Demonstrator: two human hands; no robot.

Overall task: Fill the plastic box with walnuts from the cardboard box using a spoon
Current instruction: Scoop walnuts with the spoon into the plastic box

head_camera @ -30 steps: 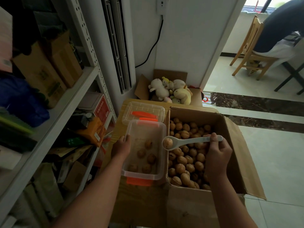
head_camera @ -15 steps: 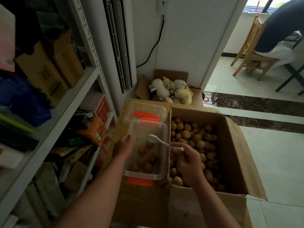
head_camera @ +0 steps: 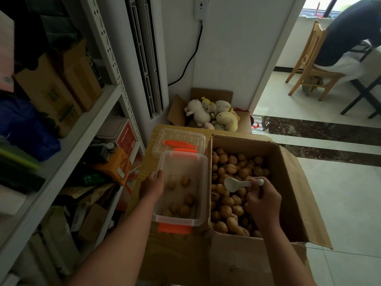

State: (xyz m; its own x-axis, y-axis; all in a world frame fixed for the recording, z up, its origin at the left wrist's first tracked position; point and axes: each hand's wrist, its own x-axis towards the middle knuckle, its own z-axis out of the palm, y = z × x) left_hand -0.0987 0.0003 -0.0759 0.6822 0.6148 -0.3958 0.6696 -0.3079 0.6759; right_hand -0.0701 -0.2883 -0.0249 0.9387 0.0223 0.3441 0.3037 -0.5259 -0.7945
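Barely begun, I judge: the plastic box (head_camera: pixel 175 220) on the table (head_camera: pixel 147 162) holds about six walnuts (head_camera: pixel 189 199), its floor mostly bare. The one cardboard box (head_camera: pixel 288 193) just beside it is heaped with too many to count. One white spoon (head_camera: pixel 237 183), empty, hovers over that heap, the right hand's (head_camera: pixel 263 203) fingers (head_camera: pixel 255 182) curled round its handle. The left hand (head_camera: pixel 152 185) grips the plastic box's left wall. One clear lid (head_camera: pixel 179 139) lies behind.
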